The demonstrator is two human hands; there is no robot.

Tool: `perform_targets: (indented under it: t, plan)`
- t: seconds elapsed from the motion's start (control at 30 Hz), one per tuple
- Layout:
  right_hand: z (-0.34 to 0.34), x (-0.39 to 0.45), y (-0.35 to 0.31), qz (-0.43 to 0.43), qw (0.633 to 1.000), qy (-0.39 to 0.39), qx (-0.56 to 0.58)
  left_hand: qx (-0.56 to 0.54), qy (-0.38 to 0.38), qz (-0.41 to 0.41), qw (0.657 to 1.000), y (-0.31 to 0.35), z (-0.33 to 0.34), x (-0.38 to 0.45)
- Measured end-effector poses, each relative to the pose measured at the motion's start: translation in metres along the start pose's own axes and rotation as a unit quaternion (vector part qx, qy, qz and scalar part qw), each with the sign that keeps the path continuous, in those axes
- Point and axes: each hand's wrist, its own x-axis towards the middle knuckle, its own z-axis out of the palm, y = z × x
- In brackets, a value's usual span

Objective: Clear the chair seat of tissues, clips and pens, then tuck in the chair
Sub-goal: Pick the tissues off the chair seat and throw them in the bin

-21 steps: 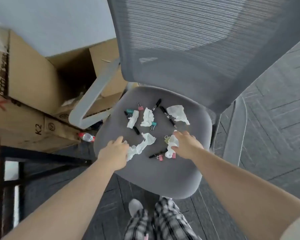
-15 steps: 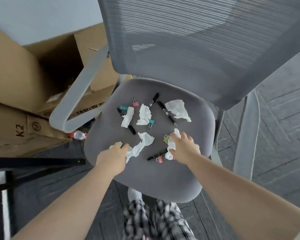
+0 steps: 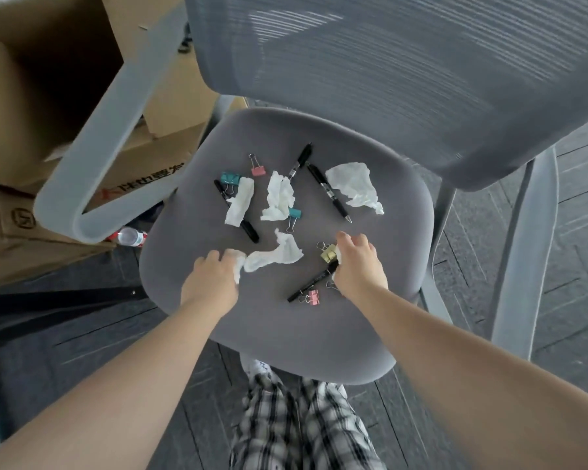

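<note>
We are standing over a grey office chair seat (image 3: 279, 334) on a dark herringbone floor, with open cardboard boxes (image 3: 48, 79) stacked behind the left armrest (image 3: 109, 130) and a small plastic bottle (image 3: 128, 236) lying on the floor beneath it.

Compared with half a second ago, our left hand (image 3: 211, 283) has closed on the near end of the long twisted tissue (image 3: 275, 256); its fingers now pinch the paper, whose far end lies on the seat. Our right hand (image 3: 360, 266) has curled over the tissue beside the gold binder clip (image 3: 328, 255), so only a sliver of white shows at its fingers. We judge that it grasps this tissue, though the hand hides most of it. Nothing has left the seat yet, so we judge the clearing has only just begun and the chair is far from being tucked in.

Counting what lies on the seat: five tissues, namely the two in our hands, a folded strip (image 3: 240, 201), a crumpled one in the middle (image 3: 279, 198) and a wide one at the right (image 3: 355, 188). Four black pens: one under the strip (image 3: 251, 231), two near the backrest (image 3: 300, 160) (image 3: 330, 193), one by our right hand (image 3: 311, 286). Five binder clips: two pink (image 3: 258, 169) (image 3: 312, 296), two teal (image 3: 231, 178) (image 3: 294, 213), one gold.
</note>
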Motion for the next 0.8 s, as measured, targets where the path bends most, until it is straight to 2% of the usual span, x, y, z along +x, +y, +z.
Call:
perform_targets:
  t: [0.1,0.37,0.5,0.6,0.67,0.8]
  plan:
    - [-0.014,0.002,-0.003,-0.004,0.999,0.043,0.016,-0.079,0.062,0.012,0.995,0.005,-0.014,0.003]
    - [-0.047,0.028,-0.014,0.032,0.988,0.118,0.091,-0.137,0.049,0.057,0.988,0.036,-0.043,0.018]
    - [-0.049,0.048,-0.014,0.06,0.99,0.094,0.081,-0.096,0.012,0.111,0.989,0.053,-0.03,0.026]
    - [-0.046,0.065,-0.01,0.101,0.988,0.082,0.08,-0.01,-0.027,0.133,0.991,0.057,-0.018,0.035]
    - [-0.043,0.075,-0.006,0.123,0.987,0.075,0.074,0.029,-0.019,0.14,0.99,0.057,-0.011,0.039]
    - [-0.042,0.082,-0.001,0.135,0.989,0.04,0.048,0.027,-0.01,0.129,0.991,0.055,-0.007,0.042]
